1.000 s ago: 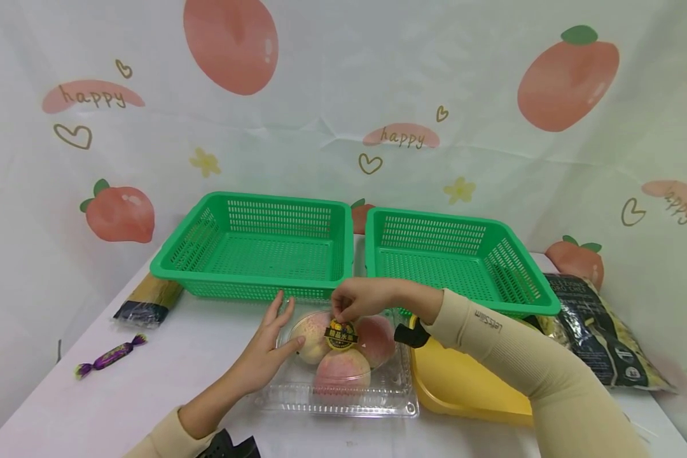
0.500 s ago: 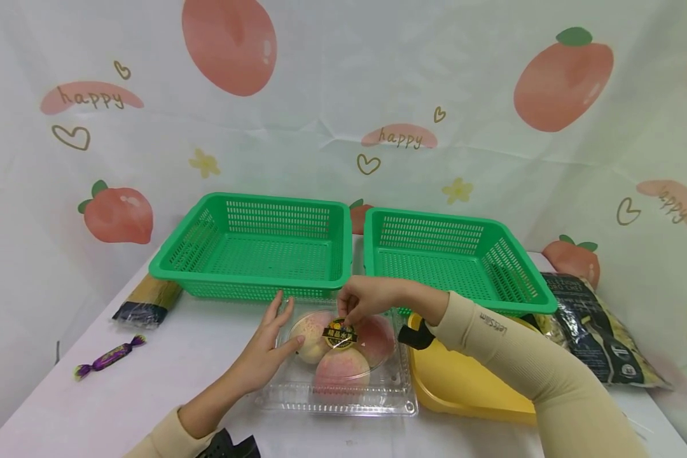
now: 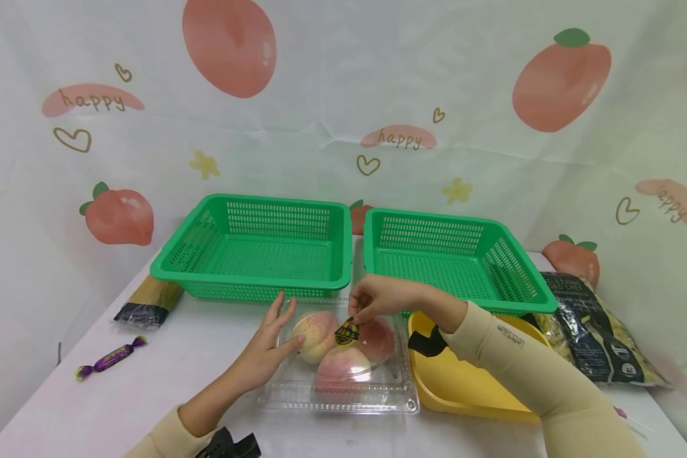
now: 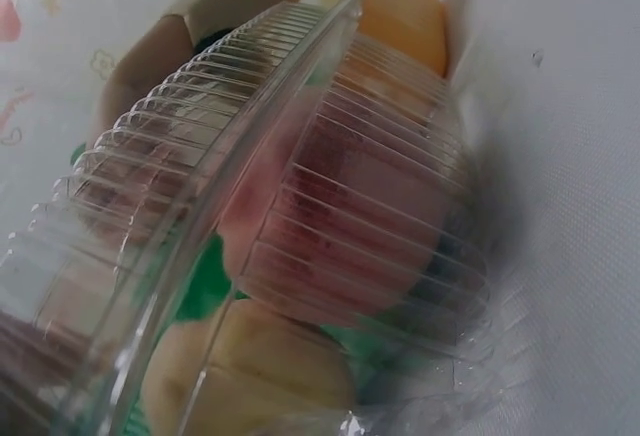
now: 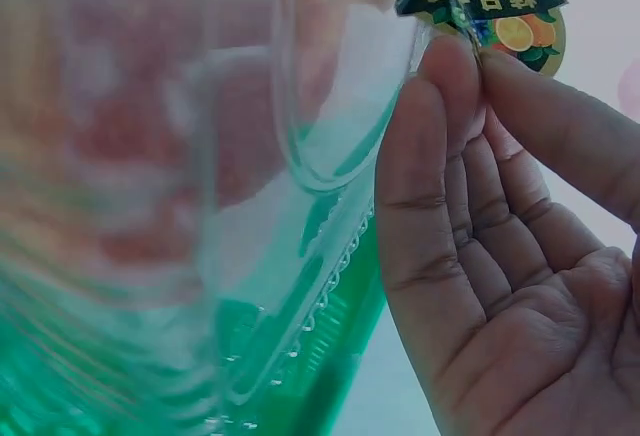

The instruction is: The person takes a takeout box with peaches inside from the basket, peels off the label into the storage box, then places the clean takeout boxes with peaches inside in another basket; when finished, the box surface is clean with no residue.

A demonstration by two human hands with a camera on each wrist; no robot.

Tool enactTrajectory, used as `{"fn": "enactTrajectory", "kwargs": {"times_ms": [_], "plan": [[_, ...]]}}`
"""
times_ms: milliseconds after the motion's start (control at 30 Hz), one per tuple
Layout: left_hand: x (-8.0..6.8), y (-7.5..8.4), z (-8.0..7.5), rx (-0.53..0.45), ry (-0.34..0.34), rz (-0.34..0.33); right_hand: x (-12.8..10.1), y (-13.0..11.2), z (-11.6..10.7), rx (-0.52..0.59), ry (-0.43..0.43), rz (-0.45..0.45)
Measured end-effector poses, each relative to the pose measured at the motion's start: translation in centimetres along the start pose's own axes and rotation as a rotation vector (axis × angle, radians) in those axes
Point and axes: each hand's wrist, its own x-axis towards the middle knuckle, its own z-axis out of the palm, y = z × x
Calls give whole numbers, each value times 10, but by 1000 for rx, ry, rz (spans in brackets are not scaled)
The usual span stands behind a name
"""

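A clear plastic clamshell box with three peaches inside lies on the table. My right hand pinches the edge of a round black-and-gold sticker between thumb and fingertips, above the lid. In the right wrist view the sticker is creased and stands up from the fingertips, beside the clear plastic. My left hand rests along the box's left side with its fingers spread. The left wrist view looks through the ribbed box wall at the pink and yellow fruit.
Two green baskets stand behind the box. To its right is a yellow tray, partly under my right arm. Black food bags lie at far right. A pasta packet and a purple wrapped candy are at left.
My right hand has moved a little to the right, pulling the sticker with it. The sticker has gone from lying flat to folded and lifted. My left hand stays put.
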Motion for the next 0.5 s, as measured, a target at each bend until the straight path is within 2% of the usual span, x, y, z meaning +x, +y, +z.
{"fn": "enactTrajectory", "kwargs": {"times_ms": [167,333,500], "plan": [[2,2,1,-3,-16,-6,-10,9,1,51,47,0],[1,1,1,-9,-27,1,-28,19,-8,93,102,0],[0,-1,0,-16,-17,7,-46,27,-13,106,122,5]]}}
